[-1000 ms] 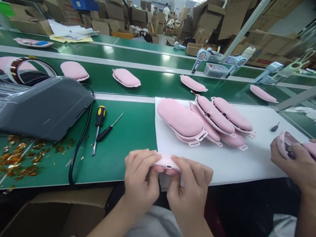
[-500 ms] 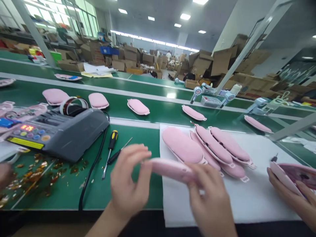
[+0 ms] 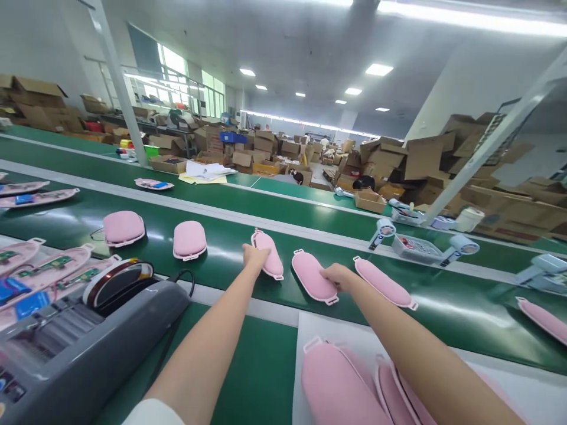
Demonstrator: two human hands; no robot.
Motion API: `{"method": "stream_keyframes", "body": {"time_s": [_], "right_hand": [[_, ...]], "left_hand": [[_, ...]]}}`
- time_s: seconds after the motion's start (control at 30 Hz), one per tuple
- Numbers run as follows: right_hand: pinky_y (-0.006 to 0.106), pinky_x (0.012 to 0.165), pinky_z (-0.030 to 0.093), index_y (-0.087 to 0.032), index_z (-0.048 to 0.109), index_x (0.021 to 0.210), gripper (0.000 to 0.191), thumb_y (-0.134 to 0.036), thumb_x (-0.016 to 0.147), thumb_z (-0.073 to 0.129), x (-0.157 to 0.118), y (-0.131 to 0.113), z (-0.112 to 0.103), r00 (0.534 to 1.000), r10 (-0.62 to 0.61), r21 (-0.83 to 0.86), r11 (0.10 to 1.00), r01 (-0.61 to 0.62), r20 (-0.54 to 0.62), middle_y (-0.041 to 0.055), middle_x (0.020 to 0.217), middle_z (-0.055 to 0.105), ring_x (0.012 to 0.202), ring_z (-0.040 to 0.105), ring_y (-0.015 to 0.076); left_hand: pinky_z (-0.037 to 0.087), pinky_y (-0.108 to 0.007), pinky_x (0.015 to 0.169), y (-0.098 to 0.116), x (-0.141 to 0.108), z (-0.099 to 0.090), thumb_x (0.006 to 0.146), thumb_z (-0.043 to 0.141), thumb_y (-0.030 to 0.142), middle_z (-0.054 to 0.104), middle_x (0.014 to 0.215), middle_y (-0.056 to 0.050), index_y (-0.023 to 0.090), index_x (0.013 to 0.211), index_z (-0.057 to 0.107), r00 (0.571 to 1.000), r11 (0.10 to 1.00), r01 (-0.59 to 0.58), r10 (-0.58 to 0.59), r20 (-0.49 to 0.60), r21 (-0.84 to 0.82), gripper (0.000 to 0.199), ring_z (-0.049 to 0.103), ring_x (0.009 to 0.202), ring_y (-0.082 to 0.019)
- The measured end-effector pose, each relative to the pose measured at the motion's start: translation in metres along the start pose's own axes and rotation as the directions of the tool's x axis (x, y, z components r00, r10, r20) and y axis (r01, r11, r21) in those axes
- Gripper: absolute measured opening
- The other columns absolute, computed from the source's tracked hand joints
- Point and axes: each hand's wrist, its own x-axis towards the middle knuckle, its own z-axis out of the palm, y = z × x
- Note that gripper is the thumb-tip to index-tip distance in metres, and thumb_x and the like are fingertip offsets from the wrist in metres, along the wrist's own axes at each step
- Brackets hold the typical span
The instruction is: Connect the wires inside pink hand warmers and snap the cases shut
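Both my arms stretch forward over the green belt [image 3: 230, 265]. My left hand [image 3: 256, 257] pinches the left edge of a narrow pink pad [image 3: 269, 251] that has a dark gap along its side. Just to the right, my right hand [image 3: 337, 276] has its fingers closed at the right edge of a wider pink pad [image 3: 312, 274] with a white loop at each end. Another pink pad [image 3: 384, 282] lies beyond my right hand. A pile of pink pads [image 3: 341, 383] rests on the white sheet [image 3: 305, 330] nearer to me, partly behind my right forearm.
A grey tape machine [image 3: 101, 348] stands at the lower left, beside open pink shells [image 3: 62, 265] with circuit boards. Two rounded pink pads [image 3: 189, 239] lie on the belt. Light blue handheld devices [image 3: 381, 231] and a clear tray [image 3: 416, 248] are at the right. Metal posts rise on both sides.
My hands have moved forward from above the near table to the belt. The pad they held is no longer between them; each is now at a separate pad. The view has shifted.
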Motion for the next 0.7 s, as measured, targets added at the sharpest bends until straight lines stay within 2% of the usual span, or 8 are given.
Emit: {"method": "stream_keyframes", "body": {"time_s": [0.1,0.2,0.3,0.43,0.5,0.6,0.63,0.7], "right_hand": [[0.043,0.087,0.052,-0.017,0.054,0.121,0.033,-0.032,0.092,0.058,-0.006,-0.004,-0.006,0.997,-0.08,0.03,0.996,0.08,0.011,0.0091,0.123,0.055,0.104,0.058,0.0222],[0.042,0.086,0.053,-0.02,0.044,0.133,0.049,-0.036,0.09,0.06,-0.046,-0.018,-0.009,0.963,-0.257,0.131,0.96,0.246,0.078,0.0108,0.13,0.051,0.106,0.059,0.023],[0.035,0.088,0.053,-0.026,0.021,0.146,0.079,-0.042,0.083,0.066,-0.119,-0.023,0.004,0.887,-0.447,0.259,0.876,0.407,0.116,0.0108,0.138,0.046,0.11,0.059,0.0207],[0.044,0.097,0.048,-0.029,0.008,0.148,0.095,-0.04,0.075,0.069,-0.234,0.011,0.049,0.823,-0.559,0.319,0.766,0.559,-0.099,0.0129,0.15,0.025,0.13,0.042,0.0278],[0.052,0.104,0.04,-0.029,0.017,0.146,0.088,-0.036,0.074,0.067,-0.283,0.042,0.077,0.788,-0.576,0.249,0.748,0.615,-0.218,0.0121,0.151,0.023,0.138,0.029,0.0308],[0.051,0.102,0.042,-0.029,0.031,0.141,0.072,-0.03,0.077,0.063,-0.333,0.087,0.113,0.777,-0.52,0.244,0.751,0.614,-0.355,0.0115,0.145,0.033,0.134,0.035,0.0304],[0.047,0.097,0.047,-0.028,0.032,0.141,0.068,-0.029,0.079,0.06,-0.344,0.1,0.121,0.781,-0.499,0.29,0.737,0.61,-0.375,0.0123,0.142,0.039,0.13,0.042,0.0298],[0.04,0.087,0.054,-0.027,0.032,0.142,0.062,-0.027,0.084,0.054,-0.358,0.12,0.13,0.803,-0.451,0.419,0.69,0.591,-0.39,0.0141,0.134,0.049,0.12,0.053,0.0284]], "left_hand": [[0.052,-0.044,0.086,0.009,-0.018,0.005,0.089,0.058,0.033,0.057,0.121,-0.009,0.017,0.121,0.054,0.992,0.987,-0.085,0.096,0.079,-0.133,0.036,0.059,0.103,-0.023],[0.053,-0.043,0.086,0.016,-0.06,-0.008,0.089,0.058,0.032,0.059,0.119,-0.009,0.016,0.117,0.056,0.959,0.933,-0.169,0.23,0.163,-0.318,0.033,0.06,0.102,-0.022],[0.053,-0.038,0.085,0.007,-0.123,-0.043,0.086,0.061,0.027,0.063,0.115,-0.007,0.019,0.124,0.051,0.895,0.826,-0.187,0.367,0.254,-0.532,0.041,0.063,0.097,-0.02],[0.054,-0.04,0.084,-0.045,-0.204,-0.103,0.086,0.048,0.047,0.069,0.105,-0.009,0.018,0.129,0.051,0.809,0.736,-0.056,0.429,0.401,-0.675,0.051,0.068,0.09,-0.024],[0.052,-0.043,0.088,-0.082,-0.231,-0.127,0.079,0.051,0.063,0.071,0.098,-0.014,0.013,0.115,0.062,0.717,0.737,0.073,0.43,0.548,-0.672,0.063,0.067,0.095,-0.031],[0.046,-0.048,0.096,-0.136,-0.254,-0.147,0.071,0.054,0.074,0.071,0.101,-0.016,0.013,0.11,0.065,0.447,0.73,0.343,0.427,0.786,-0.592,0.074,0.062,0.108,-0.036],[0.044,-0.05,0.098,-0.15,-0.258,-0.149,0.072,0.05,0.077,0.071,0.103,-0.016,0.013,0.111,0.064,0.388,0.722,0.399,0.425,0.817,-0.565,0.076,0.06,0.111,-0.036],[0.042,-0.053,0.098,-0.173,-0.262,-0.151,0.075,0.039,0.08,0.07,0.105,-0.017,0.014,0.114,0.063,0.357,0.703,0.455,0.418,0.835,-0.546,0.081,0.058,0.114,-0.037]]}}
